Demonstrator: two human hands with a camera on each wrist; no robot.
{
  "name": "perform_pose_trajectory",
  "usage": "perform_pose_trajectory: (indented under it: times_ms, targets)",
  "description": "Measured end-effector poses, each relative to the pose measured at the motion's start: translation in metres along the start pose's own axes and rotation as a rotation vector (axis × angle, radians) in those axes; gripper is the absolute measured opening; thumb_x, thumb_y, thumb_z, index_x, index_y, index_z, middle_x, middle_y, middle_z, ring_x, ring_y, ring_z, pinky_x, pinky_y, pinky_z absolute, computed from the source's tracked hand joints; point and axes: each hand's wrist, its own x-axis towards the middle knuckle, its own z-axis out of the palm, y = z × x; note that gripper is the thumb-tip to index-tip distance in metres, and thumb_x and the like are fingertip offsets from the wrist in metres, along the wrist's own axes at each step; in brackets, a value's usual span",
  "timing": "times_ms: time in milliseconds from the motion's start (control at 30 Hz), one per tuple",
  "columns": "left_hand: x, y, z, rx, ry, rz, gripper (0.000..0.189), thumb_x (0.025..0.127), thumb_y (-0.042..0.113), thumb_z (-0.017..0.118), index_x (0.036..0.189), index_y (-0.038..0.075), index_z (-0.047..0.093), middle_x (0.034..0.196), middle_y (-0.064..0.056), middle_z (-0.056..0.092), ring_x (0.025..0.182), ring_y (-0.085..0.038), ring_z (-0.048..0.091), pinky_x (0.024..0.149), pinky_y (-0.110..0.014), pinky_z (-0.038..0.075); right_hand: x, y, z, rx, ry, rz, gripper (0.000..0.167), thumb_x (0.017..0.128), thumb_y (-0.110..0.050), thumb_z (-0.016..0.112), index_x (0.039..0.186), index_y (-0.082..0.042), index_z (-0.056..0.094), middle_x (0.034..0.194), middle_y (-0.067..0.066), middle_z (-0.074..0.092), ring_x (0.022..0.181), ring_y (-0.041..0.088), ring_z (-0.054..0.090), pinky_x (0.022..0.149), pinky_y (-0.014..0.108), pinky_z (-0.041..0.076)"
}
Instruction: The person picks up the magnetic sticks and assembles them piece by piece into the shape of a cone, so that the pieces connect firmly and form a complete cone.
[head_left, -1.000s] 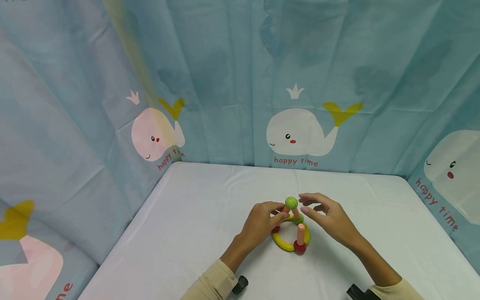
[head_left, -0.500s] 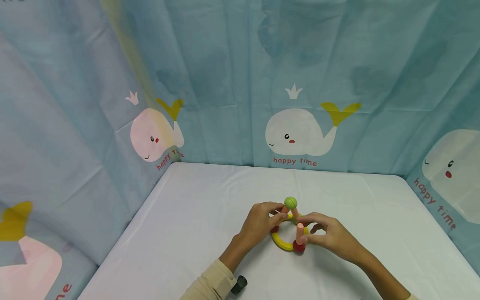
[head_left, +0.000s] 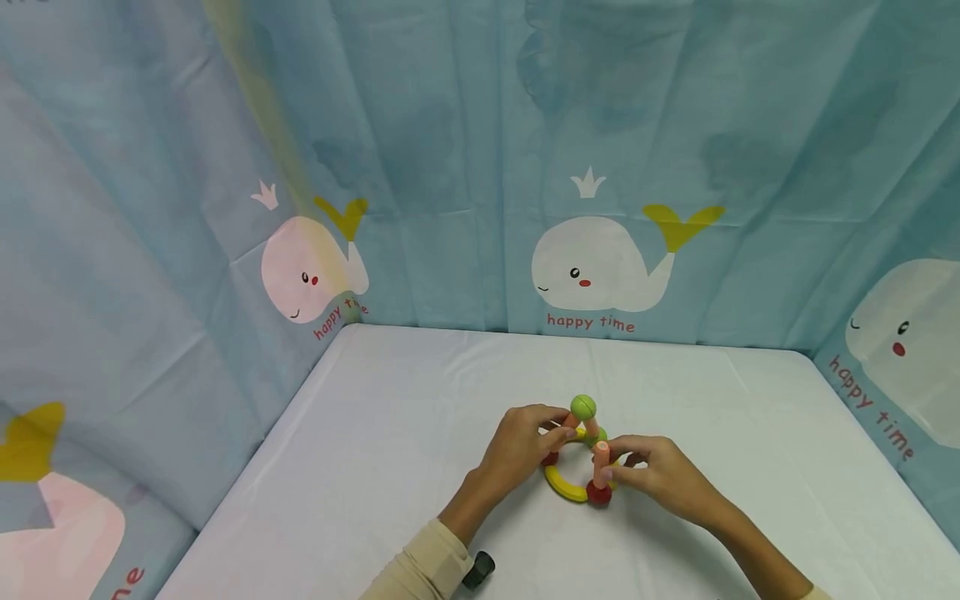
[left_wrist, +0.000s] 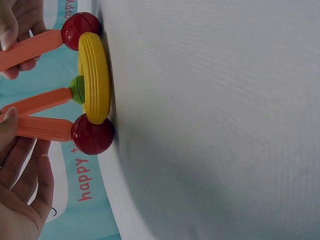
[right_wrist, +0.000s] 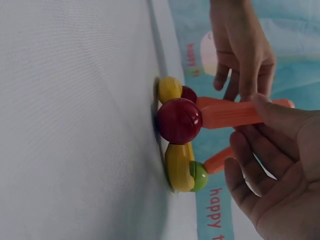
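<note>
A small toy frame stands on the white table. Its base is a ring of curved yellow pieces [head_left: 564, 486] joined by red and green balls. Orange rods rise from the balls, and a green ball [head_left: 582, 407] sits atop the rear ones. My left hand [head_left: 517, 443] pinches the left orange rod [left_wrist: 44, 128], which rises from a red ball [left_wrist: 93, 135]. With thumb and fingers, my right hand [head_left: 663, 477] pinches the front orange rod [head_left: 602, 463], whose lower end meets the front red ball [right_wrist: 180, 120]. That rod's upper end is bare. The right hand partly covers the ring's right side.
A black cylindrical piece [head_left: 478, 570] shows beside the left sleeve [head_left: 431, 560]. Blue curtains [head_left: 450, 150] printed with whales hang behind and beside the white table [head_left: 375, 467].
My right hand has come down from beside the top green ball to the front orange rod and now grips it. The left hand keeps its hold in about the same place.
</note>
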Motion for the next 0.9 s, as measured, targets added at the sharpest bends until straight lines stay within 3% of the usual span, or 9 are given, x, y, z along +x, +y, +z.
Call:
perform_pose_trajectory:
  times_ms: [67,367,633,900]
  targets:
    - [0.000,0.001,0.000,0.002,-0.005,0.001,0.031,0.100,0.027,0.076,0.127,0.012,0.078,0.115,0.001,0.079,0.104,-0.014,0.074,0.091,-0.030,0.061,0.001,0.001,0.000,-0.010,0.013,0.007,0.016,0.096,-0.030,0.080,0.109,-0.019,0.082,0.107,-0.011,0.079,0.095,0.009,0.069,0.082,0.028,0.056]
    - [0.000,0.002,-0.001,0.020,0.000,-0.004,0.032,0.097,0.028,0.078,0.125,0.013,0.080,0.117,0.003,0.079,0.100,-0.007,0.071,0.085,-0.021,0.059,0.012,0.008,0.004,-0.041,0.028,0.026,0.034,0.097,-0.033,0.079,0.120,-0.009,0.079,0.113,-0.006,0.079,0.096,0.007,0.069,0.084,0.028,0.057]
    - [-0.002,0.001,0.000,-0.018,-0.020,0.003,0.030,0.097,0.030,0.077,0.123,0.015,0.081,0.113,0.005,0.079,0.097,-0.003,0.070,0.081,-0.016,0.057,0.016,0.011,0.006,-0.016,0.024,0.033,0.033,0.099,-0.031,0.076,0.123,-0.008,0.078,0.119,0.006,0.079,0.100,0.008,0.068,0.084,0.029,0.057]
    - [-0.002,0.002,0.001,-0.003,-0.010,0.039,0.029,0.097,0.029,0.077,0.122,0.016,0.081,0.111,0.006,0.080,0.092,0.000,0.068,0.078,-0.013,0.055,0.016,0.008,0.004,0.003,0.017,0.041,0.033,0.100,-0.030,0.075,0.124,-0.006,0.077,0.121,0.007,0.078,0.101,0.009,0.069,0.082,0.029,0.058]
